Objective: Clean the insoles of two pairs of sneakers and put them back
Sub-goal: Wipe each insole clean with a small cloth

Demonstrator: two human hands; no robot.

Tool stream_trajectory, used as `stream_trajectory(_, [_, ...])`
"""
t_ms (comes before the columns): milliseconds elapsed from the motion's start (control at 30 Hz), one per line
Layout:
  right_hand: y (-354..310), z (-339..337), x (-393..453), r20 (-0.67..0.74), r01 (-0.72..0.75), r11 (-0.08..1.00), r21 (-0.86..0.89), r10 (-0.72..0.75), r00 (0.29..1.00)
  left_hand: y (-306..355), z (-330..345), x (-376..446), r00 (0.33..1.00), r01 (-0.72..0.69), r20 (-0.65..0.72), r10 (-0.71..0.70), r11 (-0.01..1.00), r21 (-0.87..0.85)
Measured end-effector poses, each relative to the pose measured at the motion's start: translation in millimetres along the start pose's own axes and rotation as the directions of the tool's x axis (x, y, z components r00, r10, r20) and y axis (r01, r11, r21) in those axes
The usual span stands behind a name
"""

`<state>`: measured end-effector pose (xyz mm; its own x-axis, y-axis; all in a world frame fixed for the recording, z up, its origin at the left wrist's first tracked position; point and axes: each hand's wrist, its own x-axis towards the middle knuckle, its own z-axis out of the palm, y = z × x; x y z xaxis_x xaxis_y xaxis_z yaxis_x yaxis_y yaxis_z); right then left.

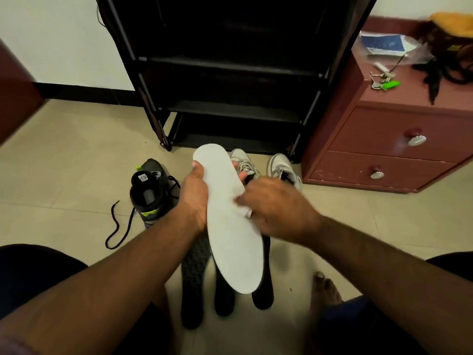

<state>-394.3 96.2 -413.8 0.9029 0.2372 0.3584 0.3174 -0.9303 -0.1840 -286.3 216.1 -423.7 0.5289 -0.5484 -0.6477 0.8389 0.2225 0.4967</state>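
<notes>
**Insole cleaning under way; none seen refitted**

The left hand (194,198) gripped a white insole (230,226) at its forefoot, thumb on one edge and fingers (239,172) curled round the other, holding it above the floor between the knees. The right hand (276,211) pressed on the insole's middle with fingers bent over a small pale item, possibly a wipe; it was too blurred to identify. Three dark insoles (194,278) lay side by side on the floor beneath. By judgement, wiping was in progress and refitting had not begun.

Containers: the black sneaker (148,193) stood open and showed no insole inside. The grey sneakers (281,167) stood near the shoe rack (230,73); their interiors were not visible. The rack's shelves appeared dark and their contents indistinct. Both drawers of the cabinet (384,149) were closed.
</notes>
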Motion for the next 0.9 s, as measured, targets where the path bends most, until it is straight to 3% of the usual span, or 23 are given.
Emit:
stream_trajectory(133, [-35.2, 7.0, -13.4, 0.185, 0.264, 0.962, 0.063, -0.271, 0.945, 17.5, -11.9, 7.2, 0.996, -0.047, -0.081, 0.042, 0.997, -0.064])
stream_trajectory(200, [-26.0, 11.0, -12.6, 0.216, 0.198, 0.978, 0.061, -0.206, 0.954, 16.3, -12.8, 8.6, 0.994, -0.002, -0.110, -0.001, 1.000, -0.030])
stream_trajectory(333, [4.4, 10.3, -5.5, 0.100, -0.112, 0.994, -0.009, 0.112, 0.989, -3.7, -4.3, 2.3, 0.988, -0.008, -0.155, 0.027, 0.993, 0.121])
stream_trajectory(400, [-5.3, 11.2, -6.2, 0.137, -0.048, 0.999, -0.007, 0.048, 0.989, -3.0, -4.8, 2.6, 0.992, -0.004, -0.122, 0.019, 0.993, 0.120])
stream_trajectory(500, [-23.8, 12.1, -8.4, 0.243, 0.159, 0.987, 0.030, -0.161, 0.956, 3.0, -10.5, 9.7, 0.996, 0.050, -0.079, -0.043, 0.995, 0.086])
stream_trajectory(567, [-8.7, 13.5, -3.6, 0.217, 0.121, 0.992, -0.024, -0.113, 0.970, -5.3, -14.4, 13.3, 0.995, 0.068, -0.079, -0.054, 0.982, 0.174])
stream_trajectory(667, [20.1, 10.6, -0.1, 0.131, -0.084, 0.990, -0.117, 0.100, 0.986, -21.7, -12.0, 7.8, 0.997, 0.052, -0.071, -0.031, 0.946, 0.321])
stream_trajectory(833, [7.1, 15.3, -7.5, 0.260, 0.020, 0.999, -0.025, -0.013, 0.966, -19.0, -12.6, 9.3, 0.999, 0.022, 0.036, -0.034, 0.957, 0.289])
stream_trajectory(900, [18.2, 10.8, -3.2, 0.265, -0.094, 0.993, -0.075, 0.111, 0.958, -27.4, -15.1, 6.6, 0.973, 0.127, 0.147, -0.179, 0.943, 0.307])
